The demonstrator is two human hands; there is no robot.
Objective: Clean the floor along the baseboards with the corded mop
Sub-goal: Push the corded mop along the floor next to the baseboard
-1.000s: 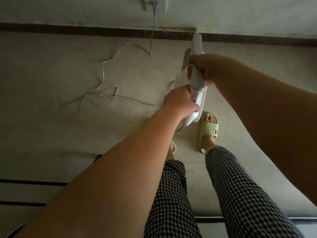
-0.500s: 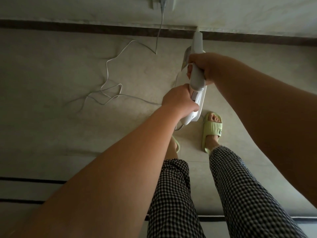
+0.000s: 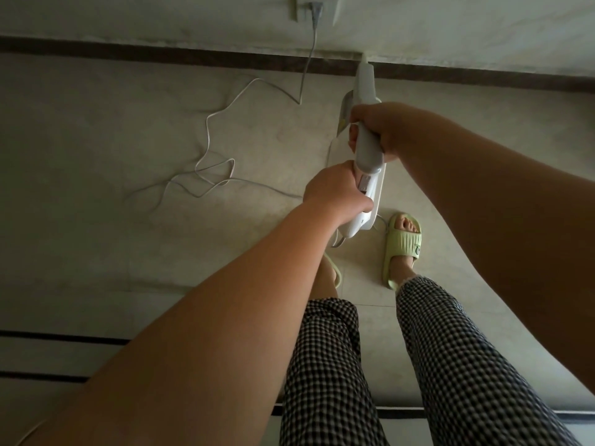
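Pale tiled floor (image 3: 96, 140) running up to a dark baseboard (image 3: 193, 57), white cord (image 3: 209, 136) trailing loose from the wall socket (image 3: 314, 8). Both fists clamped on the corded mop (image 3: 365, 88): right hand (image 3: 383, 130) high on the handle, left hand (image 3: 335, 191) lower on the body, nose tucked against the baseboard. Best kept tight to that dark strip, steered clear of the cord loops and the green slipper (image 3: 402, 249).
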